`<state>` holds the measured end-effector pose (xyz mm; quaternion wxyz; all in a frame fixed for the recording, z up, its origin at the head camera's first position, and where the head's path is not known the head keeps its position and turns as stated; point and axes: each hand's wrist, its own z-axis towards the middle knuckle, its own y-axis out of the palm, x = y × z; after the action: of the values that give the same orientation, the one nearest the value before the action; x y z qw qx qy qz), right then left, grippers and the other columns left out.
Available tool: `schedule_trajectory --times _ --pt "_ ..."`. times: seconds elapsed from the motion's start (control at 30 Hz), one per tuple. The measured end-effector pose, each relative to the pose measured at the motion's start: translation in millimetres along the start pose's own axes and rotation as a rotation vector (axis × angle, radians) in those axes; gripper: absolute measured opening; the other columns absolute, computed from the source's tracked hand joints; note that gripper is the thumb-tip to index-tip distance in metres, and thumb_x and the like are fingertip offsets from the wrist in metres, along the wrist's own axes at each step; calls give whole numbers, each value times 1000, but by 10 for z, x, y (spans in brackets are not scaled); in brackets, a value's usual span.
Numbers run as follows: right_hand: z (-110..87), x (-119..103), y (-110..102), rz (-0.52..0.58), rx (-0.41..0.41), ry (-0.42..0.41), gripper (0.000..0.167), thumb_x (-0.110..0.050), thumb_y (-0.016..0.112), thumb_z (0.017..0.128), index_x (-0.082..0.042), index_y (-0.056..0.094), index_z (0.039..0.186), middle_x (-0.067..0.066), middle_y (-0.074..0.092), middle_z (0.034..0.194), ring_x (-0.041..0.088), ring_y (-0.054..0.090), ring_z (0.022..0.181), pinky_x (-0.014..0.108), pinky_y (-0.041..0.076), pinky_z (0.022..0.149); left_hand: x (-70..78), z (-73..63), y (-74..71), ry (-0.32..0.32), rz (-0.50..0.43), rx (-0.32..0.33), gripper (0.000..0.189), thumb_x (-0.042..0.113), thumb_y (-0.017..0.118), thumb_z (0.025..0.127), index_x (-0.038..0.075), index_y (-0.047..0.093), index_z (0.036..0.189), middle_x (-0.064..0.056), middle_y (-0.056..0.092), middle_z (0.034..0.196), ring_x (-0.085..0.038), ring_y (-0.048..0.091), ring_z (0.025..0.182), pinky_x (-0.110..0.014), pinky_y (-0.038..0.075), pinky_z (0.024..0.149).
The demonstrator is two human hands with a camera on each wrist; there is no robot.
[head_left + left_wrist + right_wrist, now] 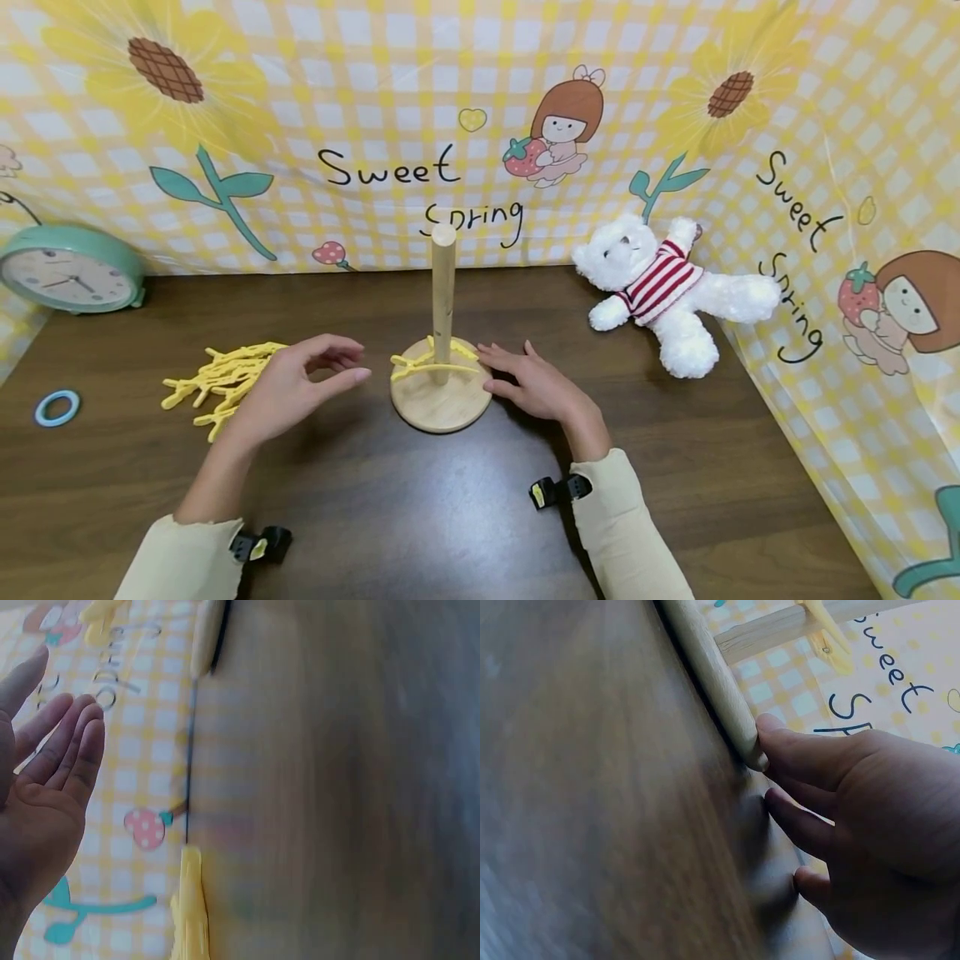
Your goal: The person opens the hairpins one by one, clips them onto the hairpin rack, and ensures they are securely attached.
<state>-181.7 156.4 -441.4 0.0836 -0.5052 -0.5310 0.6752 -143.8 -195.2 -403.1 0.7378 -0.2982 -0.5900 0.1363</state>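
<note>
Left hand (296,387): and here it is, in the air over the surface (450,517), fingers (86,757) loosely bent and spread from the thumb, nothing between them, fingertips pointing toward the post and well apart from it.
Right hand (536,387): at the other side, fingers reaching out fairly straight, thumb touching the rim of the round base, no grip wrapped round anything.
Round base (442,410): pale wood, flat on the surface, between the two hands, the right one at its edge.
Post (443,292): upright from the base, and there's yellow on it!
Yellow branching shape (442,367): up against the post, its arms sticking out to both sides; the right wrist view shows a gap between it and the base. One piece or several? Cannot tell.
Yellow pile (225,379): more branching pieces, heaped on the surface just beside the left hand, partly hidden by it.
Blue ring (57,408): lying flat, out beyond the pile on the left.
Green clock (71,271): back left corner, face tilted up.
White bear (652,292): sprawled at the back right, striped red-and-white top.
Checked cloth (375,100): yellow and white behind it all, "Sweet Spring" across it.
</note>
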Motion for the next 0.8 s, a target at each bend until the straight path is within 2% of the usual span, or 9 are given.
schedule_trajectory --times 0.1,0.27,0.4,0.5,0.63,0.73,0.8 --pt "-2 -3 -2 3 5 -7 53 -25 58 105 -8 43 154 5 34 161 20 32 147 50 4 123 -39 -63 -89 -20 2 26 35 32 75 94 8 69 119 -3 71 108 -13 63 94 -20 50 85" --pt "0 -12 1 19 28 -41 52 -20 60 104 -6 45 152 6 34 161 23 37 144 44 13 123 -119 -172 -248 -62 28 70 37 34 73 96 8 68 123 -4 70 111 -9 61 96 -16 48 78" --pt "1 -1 1 19 44 -55 51 -19 61 103 -5 47 150 7 37 159 24 40 143 43 16 122 -196 -246 -381 -70 38 109 35 31 71 98 8 68 123 -3 70 110 -6 61 95 -14 47 76" --pt "2 11 -2 20 52 -64 50 -19 61 103 -5 48 150 8 38 159 25 41 142 45 17 122 -261 -300 -483 -76 56 144 34 29 70 99 7 67 124 2 69 107 -4 60 93 -13 47 73" --pt "0 20 -2 19 58 -68 50 -19 62 103 -5 49 149 8 40 158 26 42 141 45 18 122 -357 -389 -600 -139 94 197 37 31 70 98 6 67 125 12 67 102 -3 58 89 -14 46 69" --pt "1 24 4 15 52 -68 50 -20 61 103 -5 49 149 7 39 158 25 42 141 44 17 122 -423 -467 -647 -186 114 211 39 33 70 98 6 67 126 19 65 101 0 56 88 -13 45 68" --pt "1 27 7 17 49 -72 50 -20 61 103 -5 49 150 7 39 159 24 43 141 44 17 122 -461 -511 -661 -184 116 220 38 31 71 97 5 68 125 21 65 99 2 57 88 -12 45 68"
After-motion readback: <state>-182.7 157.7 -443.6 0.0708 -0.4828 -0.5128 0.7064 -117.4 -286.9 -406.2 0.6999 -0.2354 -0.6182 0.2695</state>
